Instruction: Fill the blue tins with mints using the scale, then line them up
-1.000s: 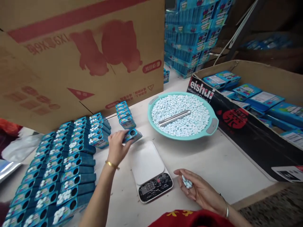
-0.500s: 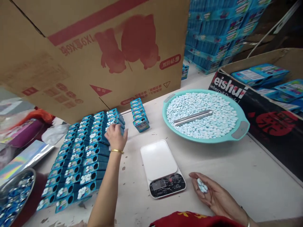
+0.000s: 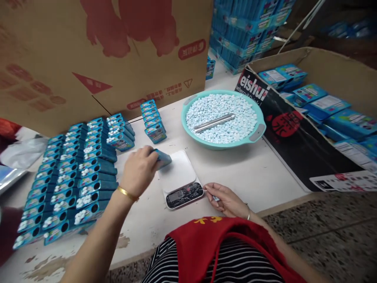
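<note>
My left hand [image 3: 138, 169] is closed around a small blue box [image 3: 163, 158], held tilted at the left edge of a white kitchen scale [image 3: 181, 171]; whether the box touches the plate I cannot tell. Close to the scale's right corner, my right hand [image 3: 228, 199] is curled around a few pale blue candies [image 3: 216, 199]. To the left stand rows of open blue boxes [image 3: 101, 173] with white candies on their tops. Beyond the scale, a turquoise basin [image 3: 224, 146] is filled with pale candies [image 3: 235, 106], and a metal scoop [image 3: 214, 123] lies on them.
A short row of blue boxes [image 3: 156, 133] stands by a large cardboard carton [image 3: 165, 74]. At the right is a black-sided carton [image 3: 273, 118] of blue packs. Wrapped blue stacks [image 3: 235, 39] rise behind. The table's front edge runs close to my body.
My left hand has gone from the box rows to the scale, bringing a blue box. My right hand has come nearer the scale, its fingers more curled. The view has shifted.
</note>
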Available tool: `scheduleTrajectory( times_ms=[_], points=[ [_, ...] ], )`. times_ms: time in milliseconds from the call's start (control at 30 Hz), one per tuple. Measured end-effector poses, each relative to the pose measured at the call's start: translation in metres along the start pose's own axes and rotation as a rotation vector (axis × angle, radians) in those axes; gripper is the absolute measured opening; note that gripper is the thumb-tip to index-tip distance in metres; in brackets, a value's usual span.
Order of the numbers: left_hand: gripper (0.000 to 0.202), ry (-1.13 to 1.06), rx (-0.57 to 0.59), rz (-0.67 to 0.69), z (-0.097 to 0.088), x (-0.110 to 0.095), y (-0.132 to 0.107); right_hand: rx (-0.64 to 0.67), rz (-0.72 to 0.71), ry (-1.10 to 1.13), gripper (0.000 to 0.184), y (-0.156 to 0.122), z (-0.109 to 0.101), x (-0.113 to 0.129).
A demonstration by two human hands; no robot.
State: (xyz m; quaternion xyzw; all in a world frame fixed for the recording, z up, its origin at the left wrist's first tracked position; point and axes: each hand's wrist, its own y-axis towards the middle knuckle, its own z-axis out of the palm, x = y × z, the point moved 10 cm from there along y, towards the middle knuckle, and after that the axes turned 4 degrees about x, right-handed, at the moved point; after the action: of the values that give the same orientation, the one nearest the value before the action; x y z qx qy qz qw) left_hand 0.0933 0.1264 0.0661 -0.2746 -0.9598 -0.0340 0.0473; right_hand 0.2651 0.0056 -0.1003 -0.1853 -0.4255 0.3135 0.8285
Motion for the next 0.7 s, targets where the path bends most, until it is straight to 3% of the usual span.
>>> scheduleTrajectory(
  times_ms=[133, 233, 300, 400, 467, 533, 600, 700],
  points=[
    [0.015, -0.026, 0.094, 0.151, 0.011, -0.060, 0.016, 0.034, 0.004, -0.026, 0.042, -0.003, 0.003, -0.001],
    [0.012, -0.009, 0.140, 0.165, 0.019, -0.073, 0.024, 0.024, -0.009, -0.032, 0.042, -0.008, 0.000, 0.001],
    [0.017, -0.036, 0.130, 0.161, 0.013, -0.070, 0.024, 0.008, -0.014, -0.018, 0.041, -0.011, -0.003, 0.003],
    [0.031, -0.256, 0.011, 0.094, -0.014, -0.050, 0.013, 0.015, -0.013, 0.012, 0.039, -0.013, -0.005, 0.004],
    [0.029, -0.432, -0.115, -0.041, -0.031, -0.023, -0.003, 0.031, 0.005, 0.008, 0.039, -0.013, -0.006, 0.002],
    [0.025, -0.525, -0.234, -0.220, -0.036, 0.009, -0.026, 0.041, 0.027, -0.013, 0.039, -0.011, -0.006, 0.000],
    [0.023, -0.563, -0.293, -0.380, -0.028, 0.035, -0.052, 0.051, 0.041, -0.033, 0.039, -0.009, -0.005, -0.001],
    [0.026, -0.629, -0.270, -0.549, 0.005, 0.062, -0.088, 0.053, 0.044, -0.038, 0.039, -0.008, -0.003, 0.000]
  ],
)
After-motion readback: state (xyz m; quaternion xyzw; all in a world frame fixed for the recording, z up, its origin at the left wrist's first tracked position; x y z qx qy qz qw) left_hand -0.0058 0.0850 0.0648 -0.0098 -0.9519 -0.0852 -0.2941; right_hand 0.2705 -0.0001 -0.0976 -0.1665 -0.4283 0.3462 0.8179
